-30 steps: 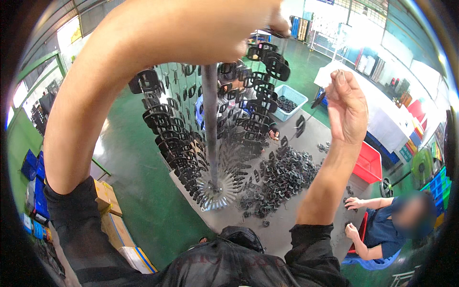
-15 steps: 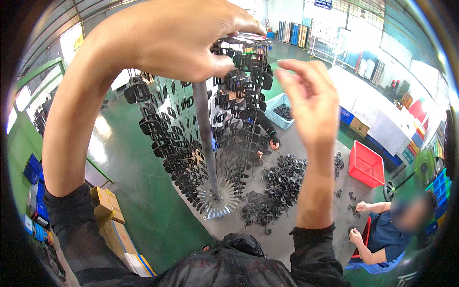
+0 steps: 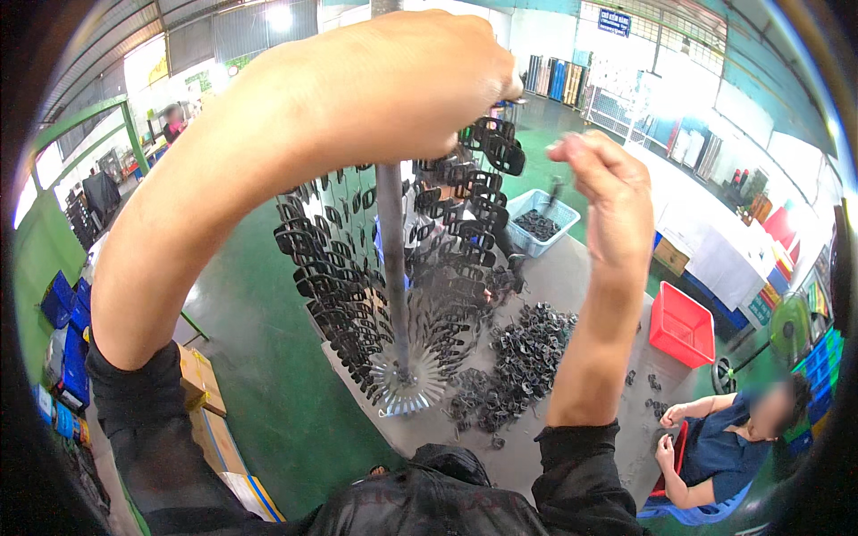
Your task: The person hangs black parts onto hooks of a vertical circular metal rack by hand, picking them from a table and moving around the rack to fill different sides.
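A rack with a grey upright pole (image 3: 391, 241) stands in front of me, with a slotted metal disc (image 3: 407, 384) low on it. Rows of small black looped plastic parts (image 3: 308, 241) hang around the pole on thin wires. My left hand (image 3: 447, 80) bends over the rack's upper end, its fingers curled; what they grip is hidden behind the hand. To the right of the rack, my right hand (image 3: 612, 192) is raised with its fingers pinched together. A blurred small black part (image 3: 555, 186) dangles just below those fingertips.
A heap of black parts (image 3: 527, 357) lies on the grey table (image 3: 617, 429). Beyond it are a light-blue basket (image 3: 545, 223) of black parts and a red basket (image 3: 682, 326). A seated co-worker (image 3: 719, 447) handles parts at the right. Cardboard boxes (image 3: 210, 411) stand at the left.
My left hand has curled its fingers and shifted slightly right. My right hand has moved right, its fingers closing from apart to a pinch, with a black part now showing below them.
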`<state>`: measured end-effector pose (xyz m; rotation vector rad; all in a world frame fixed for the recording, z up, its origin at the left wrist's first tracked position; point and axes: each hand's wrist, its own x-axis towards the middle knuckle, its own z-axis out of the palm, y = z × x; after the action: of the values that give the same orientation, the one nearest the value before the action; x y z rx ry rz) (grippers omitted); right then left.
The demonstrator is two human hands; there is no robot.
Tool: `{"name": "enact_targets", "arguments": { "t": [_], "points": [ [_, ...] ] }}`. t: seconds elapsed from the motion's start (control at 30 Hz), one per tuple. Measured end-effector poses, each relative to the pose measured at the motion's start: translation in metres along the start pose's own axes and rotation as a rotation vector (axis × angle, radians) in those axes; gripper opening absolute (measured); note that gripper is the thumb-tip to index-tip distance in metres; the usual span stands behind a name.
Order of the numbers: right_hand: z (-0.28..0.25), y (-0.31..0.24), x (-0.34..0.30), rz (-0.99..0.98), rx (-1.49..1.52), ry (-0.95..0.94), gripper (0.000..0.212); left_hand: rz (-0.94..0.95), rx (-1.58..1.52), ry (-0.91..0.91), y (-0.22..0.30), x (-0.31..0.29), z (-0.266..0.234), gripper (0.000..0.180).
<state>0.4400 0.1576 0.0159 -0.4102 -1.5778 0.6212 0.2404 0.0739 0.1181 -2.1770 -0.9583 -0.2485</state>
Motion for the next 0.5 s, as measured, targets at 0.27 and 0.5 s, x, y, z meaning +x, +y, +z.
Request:
{"name": "enact_targets", "arguments": {
  "t": [0.27, 0.5],
  "points": [
    [-0.086, 0.029, 0.021, 0.447, -1.338, -0.048, 0.025, 0.028, -0.219, -0.031, -0.015, -0.017, -0.011, 0.042],
    [0.010, -0.006, -0.010, -0.147, -0.417, 0.074, 0.021, 0.042, -0.175, -0.030, 0.003, -0.009, -0.017, 0.040]
  ]
}}
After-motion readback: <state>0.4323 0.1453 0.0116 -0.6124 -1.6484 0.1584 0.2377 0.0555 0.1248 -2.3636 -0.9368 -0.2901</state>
